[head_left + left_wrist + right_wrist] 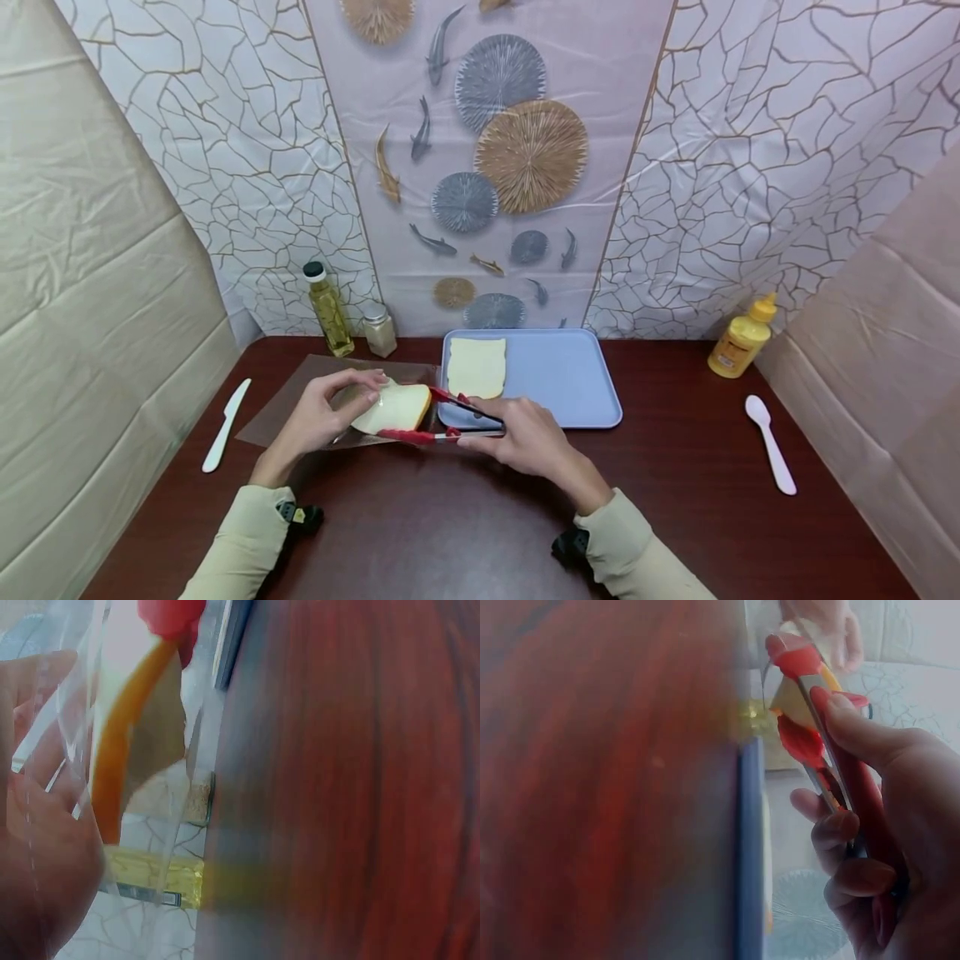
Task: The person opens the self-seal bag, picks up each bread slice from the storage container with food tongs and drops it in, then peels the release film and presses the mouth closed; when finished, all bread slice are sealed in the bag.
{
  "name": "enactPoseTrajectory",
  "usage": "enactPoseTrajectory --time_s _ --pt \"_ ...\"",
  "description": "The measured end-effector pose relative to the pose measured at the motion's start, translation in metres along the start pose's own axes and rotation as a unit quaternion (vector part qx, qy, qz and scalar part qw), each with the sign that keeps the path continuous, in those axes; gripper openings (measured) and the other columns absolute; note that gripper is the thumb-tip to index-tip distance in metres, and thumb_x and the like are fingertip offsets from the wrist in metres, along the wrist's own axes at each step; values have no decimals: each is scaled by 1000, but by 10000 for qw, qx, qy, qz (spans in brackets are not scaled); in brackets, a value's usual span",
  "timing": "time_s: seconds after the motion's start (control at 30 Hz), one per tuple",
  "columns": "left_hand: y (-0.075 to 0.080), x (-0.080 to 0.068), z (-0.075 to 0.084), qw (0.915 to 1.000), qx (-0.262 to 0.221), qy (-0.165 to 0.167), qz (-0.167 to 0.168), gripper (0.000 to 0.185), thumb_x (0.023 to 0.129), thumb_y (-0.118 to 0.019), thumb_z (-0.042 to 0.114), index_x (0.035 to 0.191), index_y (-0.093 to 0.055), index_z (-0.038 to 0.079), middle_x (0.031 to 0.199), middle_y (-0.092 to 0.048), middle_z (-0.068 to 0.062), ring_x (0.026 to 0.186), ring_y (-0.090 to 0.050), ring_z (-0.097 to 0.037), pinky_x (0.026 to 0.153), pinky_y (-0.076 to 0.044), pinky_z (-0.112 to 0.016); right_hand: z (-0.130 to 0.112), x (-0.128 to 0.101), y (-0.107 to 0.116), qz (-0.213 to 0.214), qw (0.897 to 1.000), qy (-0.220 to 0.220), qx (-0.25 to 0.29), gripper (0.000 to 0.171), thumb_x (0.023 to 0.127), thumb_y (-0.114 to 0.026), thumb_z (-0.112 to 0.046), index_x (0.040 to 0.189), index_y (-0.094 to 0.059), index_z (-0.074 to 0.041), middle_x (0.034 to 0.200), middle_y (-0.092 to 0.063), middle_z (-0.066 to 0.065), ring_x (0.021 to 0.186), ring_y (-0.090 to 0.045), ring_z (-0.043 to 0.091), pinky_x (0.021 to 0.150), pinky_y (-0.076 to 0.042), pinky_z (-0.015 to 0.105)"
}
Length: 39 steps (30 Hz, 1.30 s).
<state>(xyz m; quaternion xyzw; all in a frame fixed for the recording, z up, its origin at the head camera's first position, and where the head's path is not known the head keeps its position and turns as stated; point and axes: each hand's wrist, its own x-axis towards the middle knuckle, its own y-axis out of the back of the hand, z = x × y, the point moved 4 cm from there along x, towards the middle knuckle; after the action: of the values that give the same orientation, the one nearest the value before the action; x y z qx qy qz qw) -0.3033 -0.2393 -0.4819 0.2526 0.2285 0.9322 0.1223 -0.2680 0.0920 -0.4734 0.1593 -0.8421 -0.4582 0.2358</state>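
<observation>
Two pale fabric sleeves (236,542) with black wrist units (572,546) lie nearest the camera, above a glossy dark red-brown table (427,525) with wood grain. Creased cloth walls (232,142) enclose the table: plain beige at the sides, crackle-patterned at the back, with a central panel of printed discs and fish.

The right hand (528,437) grasps metal-armed tongs (408,436) with red tips. The tips clamp a bread slice (395,407), pale, flat and orange-crusted, left of the tray. The left hand (322,412) pinches thin, transparent film (279,408) around the slice; how far the film covers it cannot be determined.

The tray (558,375) is blue, rectangular, round-cornered, with a second slice (477,367) at its left. Behind the film stand a slender oil bottle (330,317) and a squat jar (380,333). A white knife (227,425) lies far left; a yellow squeeze bottle (741,340) and white spoon (771,446) occupy the right.
</observation>
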Motion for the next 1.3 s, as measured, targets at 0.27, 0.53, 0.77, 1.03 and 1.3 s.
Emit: enactPoseTrajectory --time_s 0.27,0.53,0.77,1.03,1.3 --pt "3 -1 5 9998 -116 -160 -11 13 102 -78 13 114 -79 16 122 -81 -4 121 -75 -15 106 -55 -20 -2 4 -10 -98 9999 -55 13 67 94 -78 -63 150 -66 -29 126 -80 10 103 -78 23 83 -62 45" --pt "-1 0 5 9995 227 69 -193 13 102 -78 19 115 -79 22 124 -80 6 126 -72 -11 111 -49 -17 -8 10 -11 -200 9997 -144 -87 66 94 -78 -63 151 -66 -31 142 -74 5 117 -76 25 90 -63 50" --pt "-5 2 6 9987 457 -93 -193 15 101 -80 21 116 -80 25 124 -81 8 121 -74 -9 107 -51 -16 -11 14 -14 -151 9997 -121 172 69 94 -77 -62 152 -65 -26 145 -72 6 125 -73 27 94 -62 52" --pt "-1 1 7 9994 356 -10 -44 11 102 -79 22 113 -79 23 123 -81 7 123 -74 -11 110 -49 -18 -15 20 -21 -149 9999 -63 -45 69 95 -78 -62 152 -65 -25 146 -71 7 124 -73 30 92 -62 52" --pt "-7 0 3 9982 592 80 -104 10 102 -79 28 112 -78 29 124 -80 11 123 -73 -7 108 -52 -19 -15 17 -22 -254 9994 -182 176 68 95 -78 -61 154 -63 -29 149 -69 6 128 -71 31 94 -62 53"
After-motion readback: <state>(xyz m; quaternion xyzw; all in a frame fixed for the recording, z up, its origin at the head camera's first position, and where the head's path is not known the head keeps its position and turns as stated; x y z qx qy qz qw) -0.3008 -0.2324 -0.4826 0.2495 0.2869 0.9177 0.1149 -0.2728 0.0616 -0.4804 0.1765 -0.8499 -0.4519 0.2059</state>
